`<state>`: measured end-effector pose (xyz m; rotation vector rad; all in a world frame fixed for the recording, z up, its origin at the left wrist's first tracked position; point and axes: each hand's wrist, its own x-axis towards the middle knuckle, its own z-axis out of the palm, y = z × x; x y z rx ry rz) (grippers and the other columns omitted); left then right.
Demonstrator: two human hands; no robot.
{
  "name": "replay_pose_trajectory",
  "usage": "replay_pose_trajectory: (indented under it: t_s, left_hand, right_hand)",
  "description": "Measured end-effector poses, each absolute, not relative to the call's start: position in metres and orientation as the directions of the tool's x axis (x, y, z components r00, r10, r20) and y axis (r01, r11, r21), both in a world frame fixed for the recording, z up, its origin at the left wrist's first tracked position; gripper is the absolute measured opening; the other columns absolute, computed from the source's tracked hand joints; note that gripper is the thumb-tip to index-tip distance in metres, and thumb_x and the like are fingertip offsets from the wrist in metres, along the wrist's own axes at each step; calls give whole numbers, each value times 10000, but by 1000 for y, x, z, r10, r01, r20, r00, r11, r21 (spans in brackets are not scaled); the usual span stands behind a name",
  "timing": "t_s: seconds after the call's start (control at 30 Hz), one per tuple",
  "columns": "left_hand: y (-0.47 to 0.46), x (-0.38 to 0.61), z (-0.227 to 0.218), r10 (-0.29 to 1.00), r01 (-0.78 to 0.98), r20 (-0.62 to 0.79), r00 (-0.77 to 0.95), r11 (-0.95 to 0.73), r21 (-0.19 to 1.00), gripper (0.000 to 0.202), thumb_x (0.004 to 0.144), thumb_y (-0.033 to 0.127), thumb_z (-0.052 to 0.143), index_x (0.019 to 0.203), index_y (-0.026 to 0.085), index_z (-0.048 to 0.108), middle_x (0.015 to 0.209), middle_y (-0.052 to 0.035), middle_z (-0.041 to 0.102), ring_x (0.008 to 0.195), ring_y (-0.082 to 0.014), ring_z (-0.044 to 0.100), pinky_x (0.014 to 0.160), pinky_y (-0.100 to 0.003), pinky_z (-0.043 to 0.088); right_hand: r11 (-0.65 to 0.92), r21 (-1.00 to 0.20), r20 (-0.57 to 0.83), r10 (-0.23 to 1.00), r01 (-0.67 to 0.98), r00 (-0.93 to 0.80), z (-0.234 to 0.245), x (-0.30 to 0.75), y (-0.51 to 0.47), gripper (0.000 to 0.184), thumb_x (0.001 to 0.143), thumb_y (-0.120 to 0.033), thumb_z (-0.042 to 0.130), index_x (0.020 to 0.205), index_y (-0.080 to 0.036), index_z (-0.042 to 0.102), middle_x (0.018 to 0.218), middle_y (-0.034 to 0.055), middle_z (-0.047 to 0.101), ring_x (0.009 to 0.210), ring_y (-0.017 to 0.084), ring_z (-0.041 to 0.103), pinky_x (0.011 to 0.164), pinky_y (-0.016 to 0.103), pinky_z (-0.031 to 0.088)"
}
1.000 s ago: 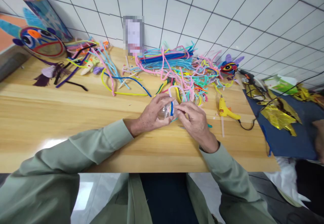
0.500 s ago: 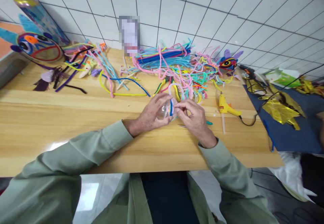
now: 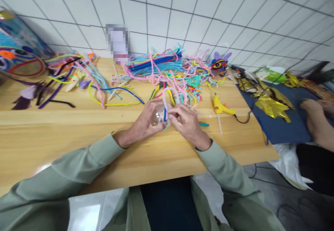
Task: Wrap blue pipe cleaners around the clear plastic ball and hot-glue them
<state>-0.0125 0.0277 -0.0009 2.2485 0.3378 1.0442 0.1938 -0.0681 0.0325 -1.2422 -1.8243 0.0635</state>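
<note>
My left hand (image 3: 143, 121) is curled around a small, clear, rounded plastic piece (image 3: 156, 117), thumb below and fingers above. A blue pipe cleaner (image 3: 165, 115) runs as a band across that piece, near its right edge. Closed in a pinch, my right hand (image 3: 190, 123) meets the same edge with thumb and forefinger. From these fingertips a pale pink pipe cleaner (image 3: 164, 94) arches upward in a loop; its pinched end is mostly hidden. Just beyond my right hand lies a teal-handled tool (image 3: 204, 124), partly covered by it.
Behind my hands lies a heap of colourful pipe cleaners (image 3: 156, 65). A yellow glue gun (image 3: 220, 106) with a black cord stands to the right, near gold foil (image 3: 272, 104) on a dark mat. Another person's arm (image 3: 317, 123) rests there. A decorated mask (image 3: 22, 63) sits far left.
The view has turned to the right, so the table things appear further left. The pale pink loop stands more upright beside the blue band. Another person's arm has come into view at right.
</note>
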Motion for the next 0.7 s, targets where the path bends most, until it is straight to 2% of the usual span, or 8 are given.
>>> replay_pose_trajectory:
  t_s: [0.3,0.43,0.6,0.7]
  left_hand:
    - [29,-20,-4,527,14,520,672,-711,703,581,1034,416,764,1553,317,523,1550,-135,605,1553,-353,541,1307,-630,484]
    - [30,-21,-8,545,-15,519,658,-680,733,567,1028,439,775,1538,327,556,1563,-137,604,1542,-365,555,1279,-637,518]
    - [23,-16,-8,539,-55,531,654,-666,744,573,1032,422,768,1533,276,531,1536,-162,601,1530,-356,554,1293,-639,495]
    - [23,-13,-7,504,-77,563,655,-697,713,598,1022,446,762,1525,237,515,1533,-182,594,1501,-342,571,1284,-599,503]
  right_hand:
    - [512,-495,629,768,703,-116,32,188,-70,126,1087,-139,605,1088,-228,694,986,40,727,888,188,684,826,331,563]
    - [512,-480,637,762,713,-119,32,187,-70,108,1092,-147,612,1091,-221,690,983,40,725,889,187,689,823,321,562]
    - [532,-476,650,749,700,-128,30,189,-73,152,1061,-101,623,1079,-231,702,974,40,737,926,202,719,831,324,573]
    - [530,-465,668,736,709,-112,31,190,-73,203,1033,-62,631,1066,-246,709,967,33,745,896,199,727,816,324,571]
